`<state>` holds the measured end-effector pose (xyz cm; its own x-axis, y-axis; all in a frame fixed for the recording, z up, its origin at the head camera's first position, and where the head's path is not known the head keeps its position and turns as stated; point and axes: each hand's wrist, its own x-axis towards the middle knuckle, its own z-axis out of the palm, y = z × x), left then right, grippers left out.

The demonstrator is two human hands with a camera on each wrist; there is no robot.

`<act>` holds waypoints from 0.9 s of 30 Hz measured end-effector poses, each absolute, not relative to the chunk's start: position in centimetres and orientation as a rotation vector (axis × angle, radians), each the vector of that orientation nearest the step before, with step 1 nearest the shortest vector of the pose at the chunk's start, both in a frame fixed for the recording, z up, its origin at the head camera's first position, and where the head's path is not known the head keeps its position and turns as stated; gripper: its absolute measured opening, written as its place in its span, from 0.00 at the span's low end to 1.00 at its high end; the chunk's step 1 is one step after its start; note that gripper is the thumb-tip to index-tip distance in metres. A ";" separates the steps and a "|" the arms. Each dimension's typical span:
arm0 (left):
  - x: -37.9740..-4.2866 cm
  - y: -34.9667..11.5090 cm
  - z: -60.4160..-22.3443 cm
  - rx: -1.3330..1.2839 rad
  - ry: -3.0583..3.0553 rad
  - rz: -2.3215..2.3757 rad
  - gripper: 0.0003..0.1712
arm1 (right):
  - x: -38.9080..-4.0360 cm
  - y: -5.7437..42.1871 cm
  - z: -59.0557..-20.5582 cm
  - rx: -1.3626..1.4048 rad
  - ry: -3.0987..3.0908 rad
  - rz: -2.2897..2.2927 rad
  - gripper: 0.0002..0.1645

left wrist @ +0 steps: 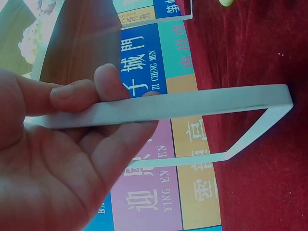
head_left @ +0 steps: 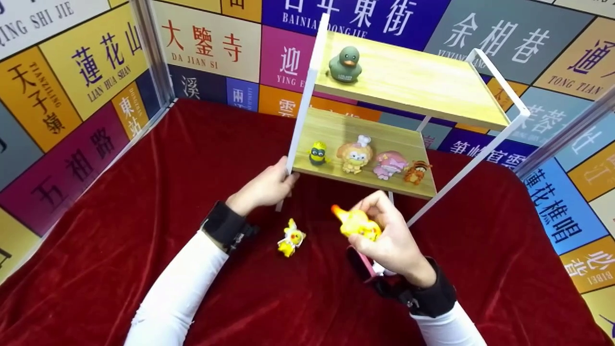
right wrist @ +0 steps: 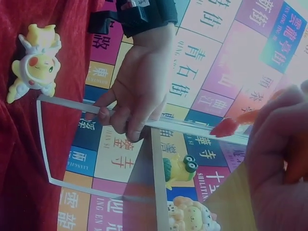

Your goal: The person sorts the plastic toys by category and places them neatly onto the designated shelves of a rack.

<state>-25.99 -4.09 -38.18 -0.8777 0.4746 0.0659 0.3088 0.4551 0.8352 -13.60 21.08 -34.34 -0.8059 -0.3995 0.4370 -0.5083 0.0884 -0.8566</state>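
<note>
My left hand [head_left: 266, 185] grips the white metal post [left wrist: 216, 103] at the left front of a two-tier shelf, just below the lower board. In the left wrist view the fingers and thumb wrap that flat bar. My right hand [head_left: 391, 235] pinches a yellow toy figure [head_left: 358, 223] with an orange-red tip, held in front of the shelf; the fingers hide part of it. Between the hands, a small yellow figure in a white outfit [head_left: 290, 238] lies on the red cloth. Partly hidden below the right hand is a pink-edged dark object [head_left: 362, 264].
A green duck [head_left: 346, 65] stands on the upper wooden board [head_left: 413, 77]. Along the lower board [head_left: 331, 126] are a minion [head_left: 317, 154], a chef-hatted yellow figure [head_left: 355, 156], a pink figure [head_left: 390, 165] and a tiger [head_left: 416, 172]. Printed panels [head_left: 206, 43] wall in the red cloth [head_left: 120, 230].
</note>
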 end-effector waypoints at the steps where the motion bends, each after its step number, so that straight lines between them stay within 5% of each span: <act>1: -26.0 -4.1 -38.2 0.685 2.523 1.395 0.17 | -13.6 21.1 -34.3 0.968 -2.248 1.801 0.23; 15: -26.1 -4.0 -38.2 0.683 2.551 1.382 0.19 | -13.8 21.3 -34.5 1.098 -2.226 1.860 0.31; 27: -26.0 -4.0 -38.2 0.711 2.574 1.361 0.18 | -13.9 21.6 -34.3 1.268 -2.146 1.901 0.28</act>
<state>-26.00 -4.04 -38.23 -0.8777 0.4705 0.0908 0.3399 0.4778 0.8101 -13.89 21.56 -34.31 -0.6730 -0.5497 0.4948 -0.5575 -0.0625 -0.8278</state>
